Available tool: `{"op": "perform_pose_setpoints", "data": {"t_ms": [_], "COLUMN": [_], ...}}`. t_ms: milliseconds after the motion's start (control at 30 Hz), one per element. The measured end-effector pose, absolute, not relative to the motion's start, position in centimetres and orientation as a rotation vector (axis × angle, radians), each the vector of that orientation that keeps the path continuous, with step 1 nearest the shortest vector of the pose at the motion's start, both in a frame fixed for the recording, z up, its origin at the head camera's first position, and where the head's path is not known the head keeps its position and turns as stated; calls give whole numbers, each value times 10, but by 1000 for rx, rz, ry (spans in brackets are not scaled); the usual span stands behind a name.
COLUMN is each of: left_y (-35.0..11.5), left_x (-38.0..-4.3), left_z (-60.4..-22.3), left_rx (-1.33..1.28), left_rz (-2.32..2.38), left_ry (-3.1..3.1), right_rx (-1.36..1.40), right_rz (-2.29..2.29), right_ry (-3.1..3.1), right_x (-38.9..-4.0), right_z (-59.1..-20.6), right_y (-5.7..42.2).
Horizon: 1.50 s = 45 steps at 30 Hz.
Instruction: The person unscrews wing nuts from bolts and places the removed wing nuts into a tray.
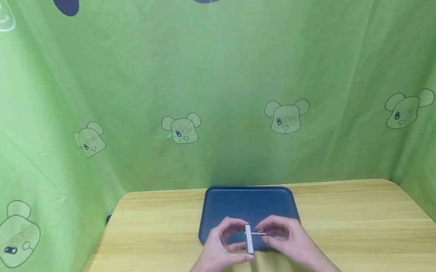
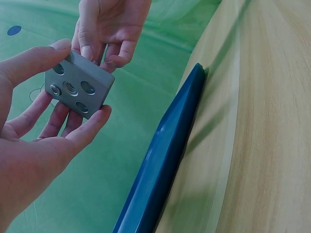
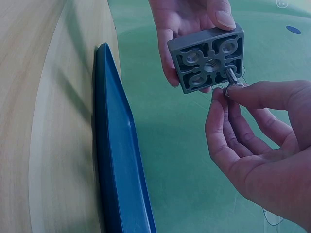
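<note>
The left hand [image 1: 222, 244] has its grip closed around a grey square block [image 1: 249, 240], thumb on one edge and fingertips on the opposite one. The right hand [image 1: 287, 236] has its grip pinching the outer end of a bolt [image 3: 232, 75] between thumb and fingers. The bolt sits in a corner hole of the block, and its tip shows in that hole on the plain face. Both are held up in the air by the near edge of a blue tray [image 1: 247, 202], which lies on the wooden tabletop [image 1: 358, 227].
</note>
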<state>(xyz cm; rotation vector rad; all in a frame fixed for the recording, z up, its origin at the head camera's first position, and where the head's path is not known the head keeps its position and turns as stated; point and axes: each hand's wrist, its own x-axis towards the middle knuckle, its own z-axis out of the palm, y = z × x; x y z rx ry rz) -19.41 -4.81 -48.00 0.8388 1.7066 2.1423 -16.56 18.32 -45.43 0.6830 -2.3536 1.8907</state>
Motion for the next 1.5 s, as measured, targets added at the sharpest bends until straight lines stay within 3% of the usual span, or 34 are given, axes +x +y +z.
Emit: {"op": "perform_pose_setpoints", "data": {"t_ms": [1500], "left_y": [-46], "left_x": [-193], "left_z": [-482], "left_rx": [845], "left_rz": [2127], "left_ry": [1732], "right_rx": [584], "right_rz": [1919], "right_ry": [-2381], "right_x": [-167], "right_z": [-453], "right_y": [184]}}
